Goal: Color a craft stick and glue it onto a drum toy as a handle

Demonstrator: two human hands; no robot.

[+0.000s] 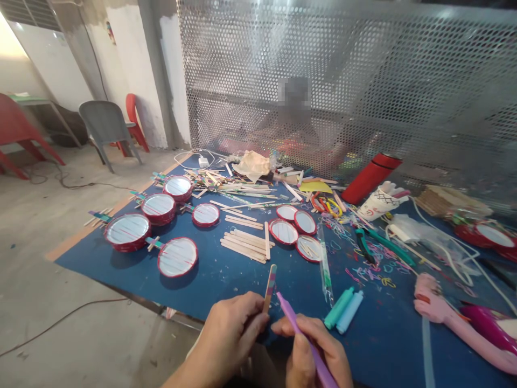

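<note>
My left hand pinches a wooden craft stick upright near the table's front edge. Bands of purple and teal colour mark the stick's upper part. In my right hand is a purple marker pen, its tip pointing at the stick and a small gap apart from it. Two capped markers, one teal and one light blue, lie to the right of my right hand. Plain craft sticks lie in rows beyond my hands.
Small round red-rimmed banjo-like pieces stand at the left. Red-rimmed discs sit mid-table. Green-handled pliers, loose rubber bands, a red bottle, a decorated cup and a pink glue gun are at the right.
</note>
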